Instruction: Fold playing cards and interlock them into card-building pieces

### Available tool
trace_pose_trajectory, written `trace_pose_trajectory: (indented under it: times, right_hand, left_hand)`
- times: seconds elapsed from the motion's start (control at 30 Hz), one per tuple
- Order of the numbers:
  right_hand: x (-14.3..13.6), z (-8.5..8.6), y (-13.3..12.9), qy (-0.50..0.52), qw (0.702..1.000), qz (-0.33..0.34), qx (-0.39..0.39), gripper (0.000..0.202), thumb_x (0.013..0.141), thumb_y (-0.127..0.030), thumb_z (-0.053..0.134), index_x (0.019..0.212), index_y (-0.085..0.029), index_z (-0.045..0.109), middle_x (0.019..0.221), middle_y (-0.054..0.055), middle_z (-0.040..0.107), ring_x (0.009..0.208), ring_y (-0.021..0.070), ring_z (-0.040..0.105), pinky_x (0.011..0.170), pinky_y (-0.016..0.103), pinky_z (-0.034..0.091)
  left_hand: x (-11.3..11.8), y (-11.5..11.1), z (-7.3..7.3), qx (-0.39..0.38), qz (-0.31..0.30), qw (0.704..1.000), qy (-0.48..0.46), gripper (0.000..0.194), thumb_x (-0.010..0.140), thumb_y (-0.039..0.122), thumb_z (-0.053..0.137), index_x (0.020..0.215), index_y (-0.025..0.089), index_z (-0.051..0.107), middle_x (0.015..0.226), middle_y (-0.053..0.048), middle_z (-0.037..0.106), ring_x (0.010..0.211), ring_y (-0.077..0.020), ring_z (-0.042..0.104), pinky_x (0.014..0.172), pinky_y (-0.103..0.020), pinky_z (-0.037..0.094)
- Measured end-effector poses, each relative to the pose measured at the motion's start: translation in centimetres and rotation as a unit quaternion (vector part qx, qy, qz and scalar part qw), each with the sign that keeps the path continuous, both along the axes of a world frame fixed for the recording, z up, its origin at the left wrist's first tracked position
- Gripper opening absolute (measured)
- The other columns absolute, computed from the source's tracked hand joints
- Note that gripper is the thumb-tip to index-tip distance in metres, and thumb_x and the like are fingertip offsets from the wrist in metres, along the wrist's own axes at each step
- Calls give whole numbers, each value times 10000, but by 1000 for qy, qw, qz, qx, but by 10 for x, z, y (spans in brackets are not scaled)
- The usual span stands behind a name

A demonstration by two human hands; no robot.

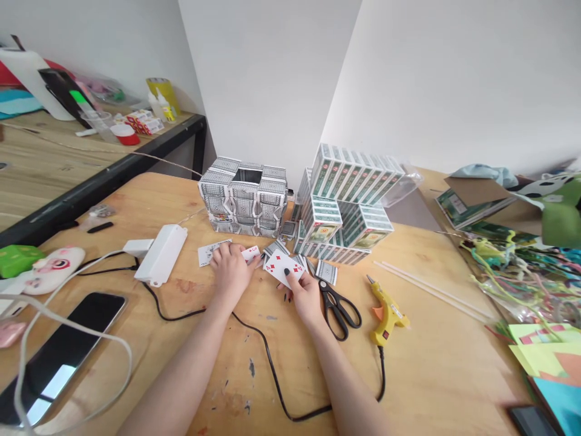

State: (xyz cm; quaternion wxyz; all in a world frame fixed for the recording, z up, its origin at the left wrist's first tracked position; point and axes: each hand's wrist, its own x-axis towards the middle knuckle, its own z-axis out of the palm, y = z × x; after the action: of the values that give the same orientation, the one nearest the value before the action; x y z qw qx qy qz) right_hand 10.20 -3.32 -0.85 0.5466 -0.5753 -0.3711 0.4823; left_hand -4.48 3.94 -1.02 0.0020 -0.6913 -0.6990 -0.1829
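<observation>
My left hand (pixel 230 266) is closed on a small folded playing card (pixel 250 254) with red marks. Between the thumb and fingers of my right hand (pixel 303 293) is a four of diamonds card (pixel 278 266), face up. A card (pixel 209 253) lies flat just left of my left hand. More cards (pixel 276 247) lie beyond the held ones, and another, back up (pixel 327 272), is right of my right hand. Behind my hands stands a block built of folded cards (pixel 245 203), with an opening in its top. Black scissors (pixel 338 306) rest beside my right wrist.
Stacked card boxes (pixel 349 175) stand at the back. A yellow glue gun (pixel 388 315), its black cable crossing under my arms, and clear glue sticks (pixel 431 289) lie right. Left are a white power strip (pixel 161 254) and a phone (pixel 63 351); craft materials (pixel 526 278) fill the right edge.
</observation>
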Motion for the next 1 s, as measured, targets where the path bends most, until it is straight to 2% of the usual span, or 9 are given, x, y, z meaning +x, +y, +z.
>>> trace_pose_trajectory:
  times: [0.17,0.27,0.37,0.5,0.63,0.77,0.87,1.0]
  right_hand:
    - [0,1,1,8,1000,-1,7,311,754,-468,537,741,-158,548,568,4,627,350,88,421,360,222,334]
    - [-1,2,1,23,999,-13,23,281,767,-451,532,807,-173,517,583,-8,625,350,89,415,354,220,335]
    - [-1,1,1,38,998,-25,38,259,773,-422,542,868,-195,460,607,-19,626,347,82,407,347,211,335]
    - [0,0,2,50,998,-28,40,268,783,-403,534,919,-216,399,660,-22,639,338,75,422,340,202,336]
    - [-1,-1,2,59,997,5,39,250,792,-408,511,903,-228,380,640,-39,636,319,78,425,333,205,333]
    - [-1,-4,2,56,996,52,43,253,784,-440,516,811,-223,389,574,-47,607,325,84,426,333,206,320]
    - [0,-4,2,56,996,49,54,253,783,-443,523,805,-217,414,544,-55,573,333,85,428,343,208,328]
    - [1,-2,1,58,996,50,47,246,769,-432,551,823,-211,457,529,-55,556,356,96,452,365,216,362]
  left_hand:
    - [-2,1,1,48,-8,998,-37,318,766,468,507,830,164,573,912,-124,541,932,-320,452,755,-424,339]
    - [-3,3,1,87,-43,990,-100,258,804,407,486,782,166,574,812,-93,575,868,-270,491,753,-387,365]
    - [-4,5,1,131,-50,971,-195,208,825,322,474,818,152,593,767,-78,588,776,-210,525,726,-326,403]
    - [-3,7,-1,170,-17,934,-313,215,835,259,442,922,147,603,854,-83,616,780,-177,562,703,-287,437]
    - [9,0,-2,151,-21,913,-377,219,839,247,429,960,156,588,893,-73,621,796,-164,577,712,-279,455]
    - [28,-13,0,123,-108,915,-368,188,842,235,433,934,175,585,879,-56,599,834,-163,559,772,-295,449]
    - [37,-20,-2,89,-150,914,-366,191,833,236,450,968,186,577,892,-61,545,825,-162,544,760,-297,458]
    - [38,-19,-4,60,-160,911,-375,183,779,244,523,946,192,576,894,-58,510,861,-181,523,805,-333,435]
